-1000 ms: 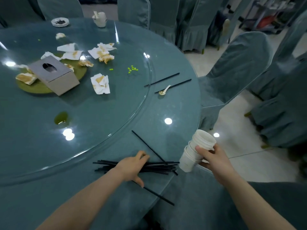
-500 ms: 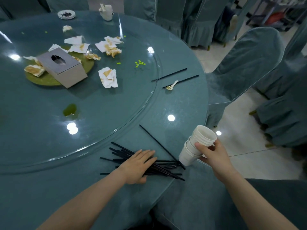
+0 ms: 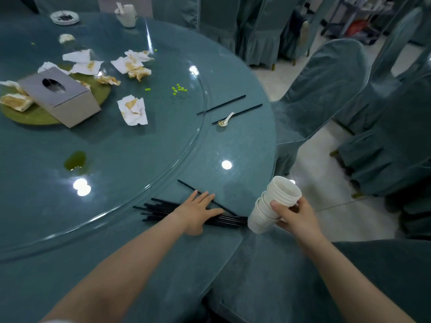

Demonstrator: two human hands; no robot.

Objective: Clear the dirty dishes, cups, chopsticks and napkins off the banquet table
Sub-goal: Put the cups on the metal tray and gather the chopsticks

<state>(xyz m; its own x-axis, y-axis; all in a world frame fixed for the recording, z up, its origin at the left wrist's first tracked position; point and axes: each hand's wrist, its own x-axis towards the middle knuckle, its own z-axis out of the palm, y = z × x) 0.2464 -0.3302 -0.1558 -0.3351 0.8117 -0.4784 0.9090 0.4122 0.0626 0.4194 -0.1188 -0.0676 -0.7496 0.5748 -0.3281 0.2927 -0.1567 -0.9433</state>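
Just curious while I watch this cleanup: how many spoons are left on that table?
1 in plain view: a small white spoon near the table's right edge, touching a loose black chopstick. The far white cup holds something unclear.

Left grip now flat, fingers straight, pressing on black chopsticks; a second ago curled over them. Bundle under it tighter, more parallel.

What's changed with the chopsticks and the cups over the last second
The left hand, curled over the black chopsticks a second ago, now lies flat on them with fingers straight; the bundle fanned out and is being raked back together. The right hand still grips the stack of paper cups. The napkins and spoon are untouched.
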